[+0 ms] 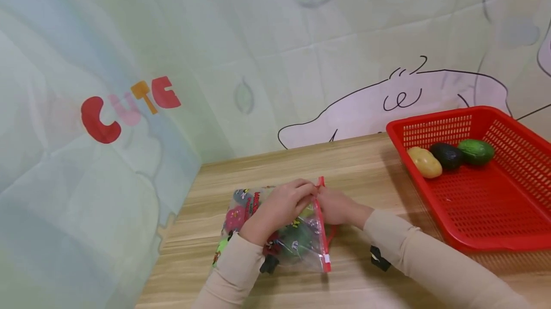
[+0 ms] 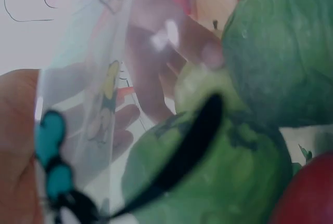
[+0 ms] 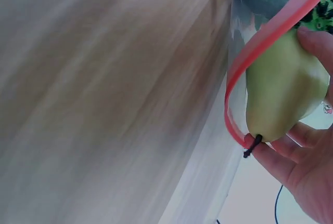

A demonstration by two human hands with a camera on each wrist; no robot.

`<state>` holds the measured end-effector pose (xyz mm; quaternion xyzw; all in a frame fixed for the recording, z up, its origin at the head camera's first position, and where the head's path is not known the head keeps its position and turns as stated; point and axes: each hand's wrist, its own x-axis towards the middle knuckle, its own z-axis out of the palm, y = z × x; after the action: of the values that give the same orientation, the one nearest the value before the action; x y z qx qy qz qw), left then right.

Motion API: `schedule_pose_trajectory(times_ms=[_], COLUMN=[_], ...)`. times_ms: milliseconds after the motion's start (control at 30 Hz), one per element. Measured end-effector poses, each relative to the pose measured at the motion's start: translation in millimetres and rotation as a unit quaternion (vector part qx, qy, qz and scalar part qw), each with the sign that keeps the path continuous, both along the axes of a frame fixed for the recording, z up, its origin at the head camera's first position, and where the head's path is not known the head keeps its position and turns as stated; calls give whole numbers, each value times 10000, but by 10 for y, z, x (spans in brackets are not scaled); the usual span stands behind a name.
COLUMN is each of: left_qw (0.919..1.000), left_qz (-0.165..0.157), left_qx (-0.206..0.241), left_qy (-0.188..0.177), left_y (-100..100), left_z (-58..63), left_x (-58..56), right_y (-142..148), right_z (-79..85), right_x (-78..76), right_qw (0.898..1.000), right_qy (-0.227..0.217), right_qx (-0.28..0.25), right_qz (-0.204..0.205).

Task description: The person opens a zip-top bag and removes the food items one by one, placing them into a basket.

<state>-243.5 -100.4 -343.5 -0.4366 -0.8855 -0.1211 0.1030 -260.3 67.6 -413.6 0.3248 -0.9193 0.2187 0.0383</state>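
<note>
Your right sleeve (image 1: pixel 439 259) comes in from near right; your right hand (image 1: pixel 337 206) curls thumb and fingers around a pear (image 3: pixel 283 86) at the right-hand mouth of a clear printed bag (image 1: pixel 301 237). Its long axis runs from stem, at the red rim (image 1: pixel 321 223), inward to the broad end. Smooth, pale green, dark-stemmed. Your left hand (image 1: pixel 286 204) bends over that rim, holding the bag.
</note>
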Motion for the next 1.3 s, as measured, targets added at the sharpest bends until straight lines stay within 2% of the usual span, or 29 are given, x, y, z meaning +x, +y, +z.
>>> schedule_pose_trajectory(times_ms=[133,233,500,733,1067,1300], left_qw=[10000,9999,9997,9996,9998,9998], left_qz=[39,95,176,194,112,94], left_qx=[-13,-77,-192,-180,-154,-142], left_qy=[-2,19,-7,1,65,37], left_y=[7,10,0,5,2,-5], left_z=[2,4,7,12,-6,6], left_x=[-1,3,17,16,-3,-14], right_y=[57,100,171,191,268,361], right_z=[39,61,100,159,307,522], right_x=[63,111,196,254,317,355], right_qw=[9984,9974,9960,9936,9942,9915], right_qy=[-407,-380,-77,-427,-563,-778], right_qx=[145,358,707,739,643,729], right_qz=[-356,-493,-539,-736,-657,-751])
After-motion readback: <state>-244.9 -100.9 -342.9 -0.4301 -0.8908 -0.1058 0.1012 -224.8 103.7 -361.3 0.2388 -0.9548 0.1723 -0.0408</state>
